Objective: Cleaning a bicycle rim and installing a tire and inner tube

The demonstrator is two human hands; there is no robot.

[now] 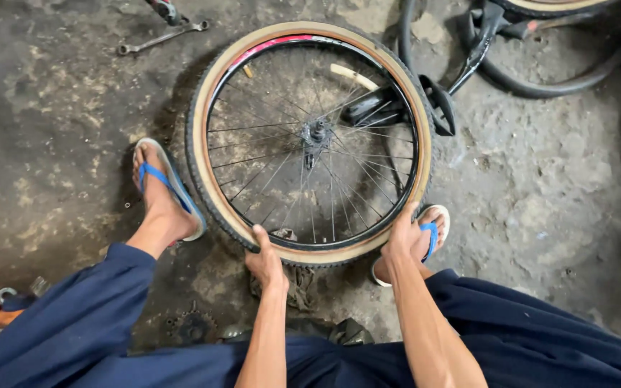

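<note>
Rough, stained concrete floor [555, 187] fills the view, dirt-grey w/ pale patches. Bike wheel [310, 144] lies flat at centre: black tyre tread outside, tan sidewall, black rim w/ a red strip around 11–12 o'clock, thin spokes running to a dark hub [316, 134] in the middle. Left hand [264, 259] is at the wheel's 7 o'clock, fingers curled over the tan sidewall, closed on the tyre edge. Right hand [405, 237] is at approx 5 o'clock, palm down & fingers wrapped on the sidewall, also clamped to the tyre. Both forearms come up from the bottom edge, bare; navy trousers [526, 338] cover the spread knees at both bottom corners. Left foot in a blue-strapped flip-flop [167, 188] sits just beside the wheel at 9 o'clock, touching or nearly touching the tread – can't tell which. Right foot's flip-flop [434, 228] is partly hidden behind the right hand at 5 o'clock. Dirty rag [300, 284] lies under the wheel's bottom edge, between the arms. Black bike part [389, 108], maybe a saddle, lies under the spokes at approx 2 o'clock, partly sticking out past the rim. Spanner [161, 39] lies on the floor at top left, well apart from the wheel. Loose black inner tube or tyre [540, 79] loops at top right. Small sprocket [194, 327] sits on the floor near the left knee.
</note>
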